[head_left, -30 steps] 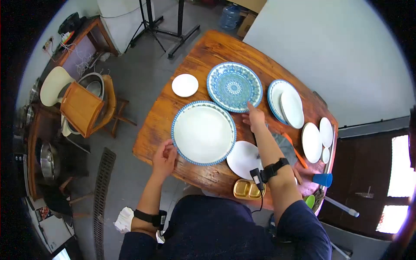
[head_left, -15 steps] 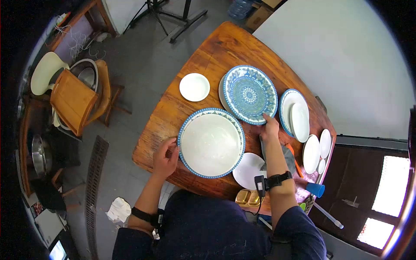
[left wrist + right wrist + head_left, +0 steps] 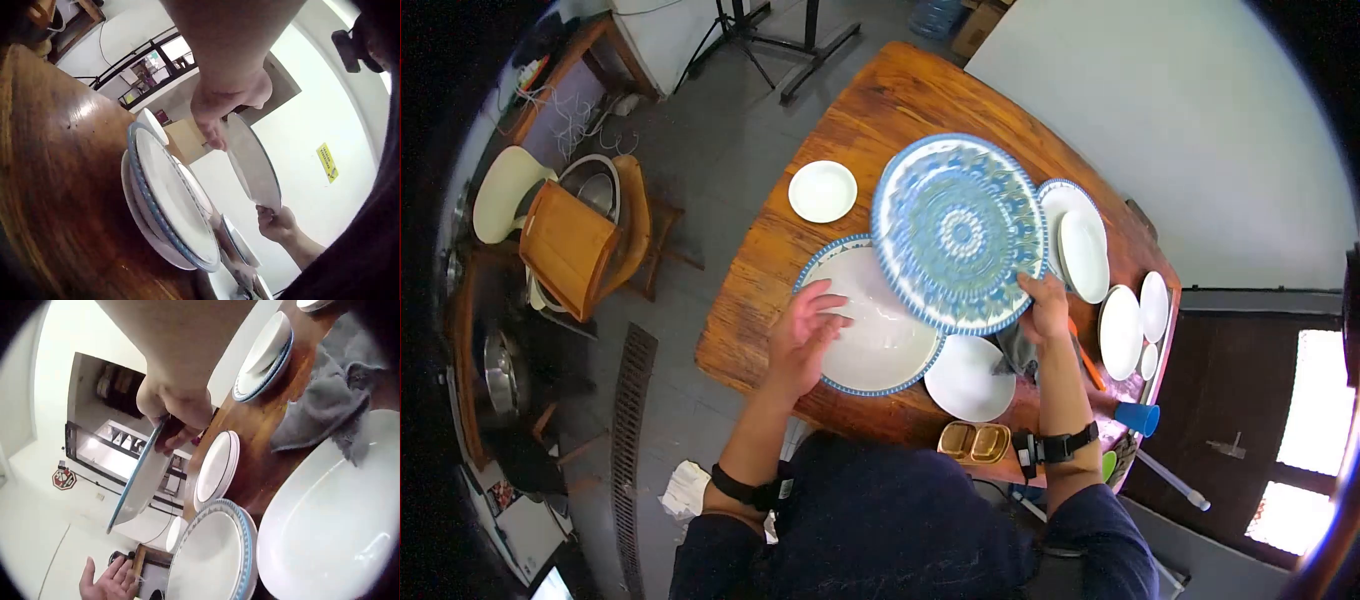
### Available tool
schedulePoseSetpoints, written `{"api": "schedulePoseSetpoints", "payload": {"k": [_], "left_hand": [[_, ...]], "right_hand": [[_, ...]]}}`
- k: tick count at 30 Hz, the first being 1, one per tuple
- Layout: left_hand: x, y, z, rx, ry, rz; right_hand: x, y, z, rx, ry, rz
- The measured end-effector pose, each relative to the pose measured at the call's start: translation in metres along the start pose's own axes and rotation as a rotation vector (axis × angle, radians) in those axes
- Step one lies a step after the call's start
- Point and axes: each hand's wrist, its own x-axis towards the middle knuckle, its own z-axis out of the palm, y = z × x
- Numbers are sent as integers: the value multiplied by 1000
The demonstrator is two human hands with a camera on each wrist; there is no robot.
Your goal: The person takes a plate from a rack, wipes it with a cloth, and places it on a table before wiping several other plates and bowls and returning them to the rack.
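Observation:
My right hand grips a large blue-patterned plate by its near right edge, fingers beneath and thumb on top. The plate is raised and tilted, and the right wrist view shows its pale underside well above the table. It overlaps a wide white dish with a blue rim, hiding that dish's far right part. My left hand, fingers spread and palm turned inward, is over the dish's left side and holds nothing. In the left wrist view the blue-rimmed dish sits on other white dishes.
A small white bowl stands on the wooden table at far left. White plates are stacked at right, with several more beyond. Nearer me are a white oval plate, a grey cloth, a gold divided tray and a blue cup.
My right hand has taken the patterned plate by its edge, lifted it and brought it toward me. My left hand has moved from beside the blue-rimmed dish to over it, its fingers opening out.

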Motion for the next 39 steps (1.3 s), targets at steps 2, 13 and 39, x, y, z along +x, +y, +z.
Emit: {"api": "schedulePoseSetpoints", "payload": {"k": [2,13,39], "left_hand": [[-2,3,12,-283,-78,-301],[-66,-30,9,-308,290,-301],[-104,-2,-5,-371,460,-163]], "right_hand": [[-20,8,6,28,-104,30],[-34,54,9,-363,-384,192],[92,34,-13,-1386,340,-230]]}}
